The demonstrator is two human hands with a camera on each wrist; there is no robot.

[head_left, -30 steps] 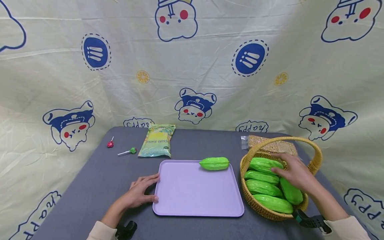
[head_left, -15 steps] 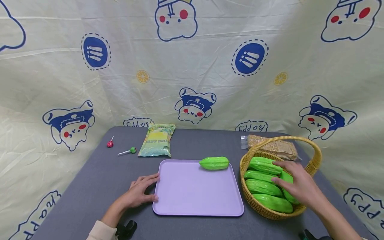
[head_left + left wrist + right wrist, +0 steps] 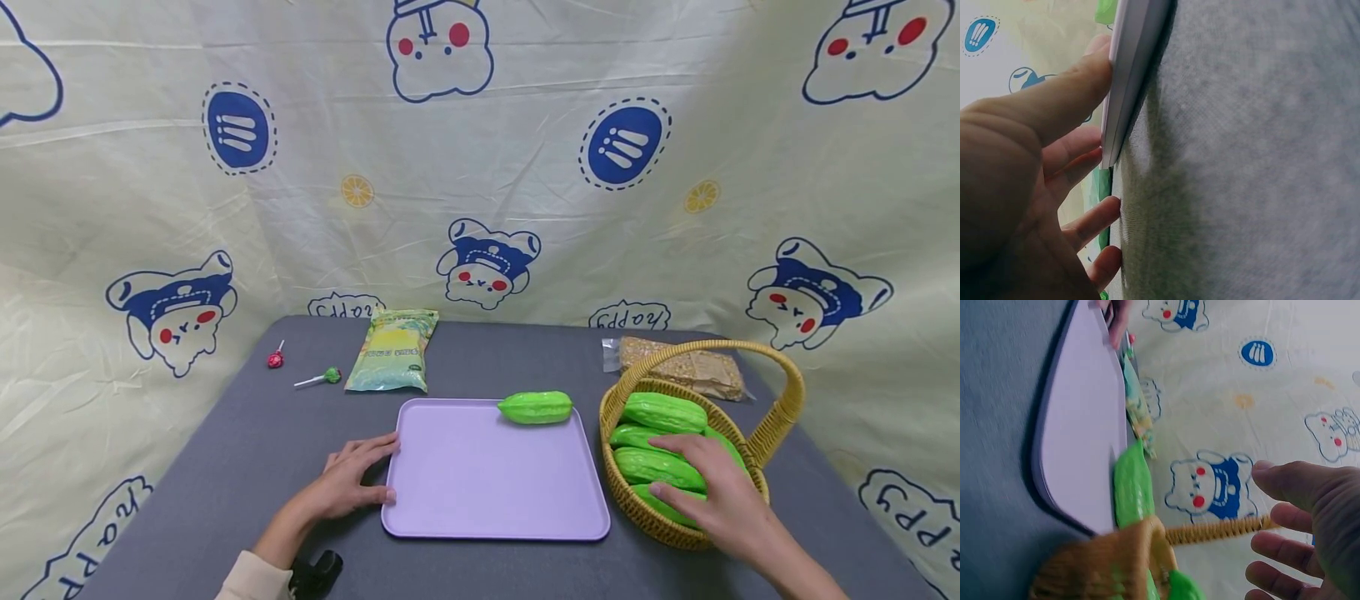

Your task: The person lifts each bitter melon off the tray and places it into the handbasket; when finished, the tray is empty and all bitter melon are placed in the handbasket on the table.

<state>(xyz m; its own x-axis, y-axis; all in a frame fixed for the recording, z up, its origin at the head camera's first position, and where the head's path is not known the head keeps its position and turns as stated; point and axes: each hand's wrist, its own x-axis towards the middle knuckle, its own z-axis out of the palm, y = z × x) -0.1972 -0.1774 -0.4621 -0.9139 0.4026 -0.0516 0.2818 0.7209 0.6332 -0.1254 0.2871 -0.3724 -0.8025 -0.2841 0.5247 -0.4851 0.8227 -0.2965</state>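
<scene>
My left hand rests at the left edge of a lilac tray, fingers and thumb extended. In the left wrist view its thumb touches the tray rim. A green ridged bitter melon lies across the tray's far right corner. To the right stands a woven basket with an arched handle, holding several bitter melons. My right hand is over the basket's near right part, thumb and fingers spread, hiding some melons. In the right wrist view that hand holds nothing.
A green-yellow snack bag lies behind the tray. Two lollipops, one red and one green, lie at the far left. A clear pack of grainy brown food sits behind the basket on the grey tabletop.
My right hand has moved from the basket's far side toward its near side, over the nearer bitter melons. The left hand, tray and melon on it have stayed put.
</scene>
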